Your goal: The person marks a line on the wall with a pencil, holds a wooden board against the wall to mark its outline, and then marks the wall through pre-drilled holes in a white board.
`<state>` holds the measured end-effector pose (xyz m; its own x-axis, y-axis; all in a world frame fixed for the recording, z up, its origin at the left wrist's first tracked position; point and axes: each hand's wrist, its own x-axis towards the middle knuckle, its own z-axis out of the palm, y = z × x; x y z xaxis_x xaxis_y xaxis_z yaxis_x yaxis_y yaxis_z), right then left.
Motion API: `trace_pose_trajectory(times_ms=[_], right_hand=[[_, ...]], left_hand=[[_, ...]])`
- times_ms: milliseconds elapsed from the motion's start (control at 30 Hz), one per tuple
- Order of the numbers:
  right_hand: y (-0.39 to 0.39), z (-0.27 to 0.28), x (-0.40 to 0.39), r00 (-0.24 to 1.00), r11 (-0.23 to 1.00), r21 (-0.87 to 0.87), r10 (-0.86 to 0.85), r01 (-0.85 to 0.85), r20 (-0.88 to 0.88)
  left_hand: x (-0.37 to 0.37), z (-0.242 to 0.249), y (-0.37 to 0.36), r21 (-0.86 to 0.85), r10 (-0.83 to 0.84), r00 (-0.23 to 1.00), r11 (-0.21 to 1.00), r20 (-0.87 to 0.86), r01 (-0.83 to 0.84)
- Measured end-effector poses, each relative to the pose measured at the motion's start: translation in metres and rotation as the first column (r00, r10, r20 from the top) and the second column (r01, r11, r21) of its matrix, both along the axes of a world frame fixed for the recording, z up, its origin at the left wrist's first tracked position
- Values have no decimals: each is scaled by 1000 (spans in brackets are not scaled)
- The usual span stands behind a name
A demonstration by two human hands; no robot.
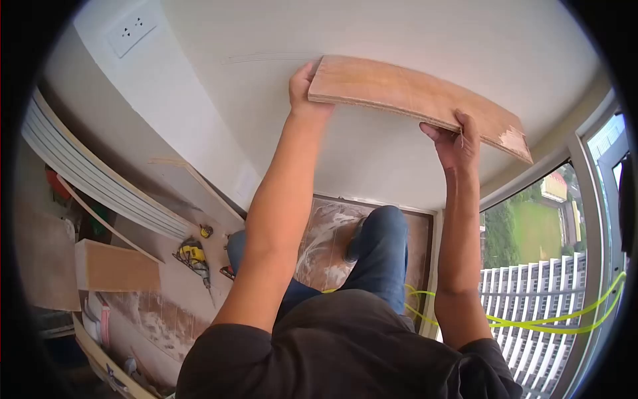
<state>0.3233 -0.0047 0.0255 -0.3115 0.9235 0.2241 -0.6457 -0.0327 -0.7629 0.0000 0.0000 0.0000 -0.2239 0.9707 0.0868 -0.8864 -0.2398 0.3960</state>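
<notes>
A plywood board point(405, 86) is held up at the white wall point(266, 30), its long side running across my view and tilting down to the right. My left hand point(307, 90) grips its left end, with most of the fingers hidden behind it. Under the lower edge, right of the middle, my right hand point(460, 138) is closed on the board, thumb on the front face. A pale, rough patch point(514, 138) shows at the right end. Faint pencil lines point(266, 58) mark the wall left of the board.
A yellow power drill point(193, 255) lies on the dusty floor point(156, 319) at left, near a tape measure point(206, 231). Long white panels point(100, 169) and boards point(119, 266) lean there. A yellow-green cord point(551, 326) crosses before the window point(531, 226) at right. A socket point(133, 30) is upper left.
</notes>
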Motion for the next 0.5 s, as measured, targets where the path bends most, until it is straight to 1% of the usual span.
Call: trace_pose_trajectory(times_ms=[67,100,133,200,300,400,500], right_hand=[[-6,7,-7,995,995,-11,-99,99,-8],[-16,-7,-14,990,992,-67,-112,106,-84],[-14,-4,-10,990,992,-54,-116,112,-79],[-10,4,-3,991,992,-38,-122,120,-61],[-14,7,-4,990,991,-50,-124,120,-66],[-16,8,-4,991,993,-41,-115,113,-61],[-15,9,-3,993,994,-36,-102,100,-52]], left_hand=[[35,5,-33,-114,234,968,963,-92,-243],[29,-6,-42,-261,146,932,935,-331,-239],[33,-26,-38,-369,47,885,898,-463,-241],[72,-47,-48,-371,-3,813,891,-582,-261],[110,-66,-56,-417,-126,776,889,-618,-188],[130,-62,-51,-369,-207,764,928,-611,-44],[132,-50,-46,-398,-79,900,911,-429,-110]])
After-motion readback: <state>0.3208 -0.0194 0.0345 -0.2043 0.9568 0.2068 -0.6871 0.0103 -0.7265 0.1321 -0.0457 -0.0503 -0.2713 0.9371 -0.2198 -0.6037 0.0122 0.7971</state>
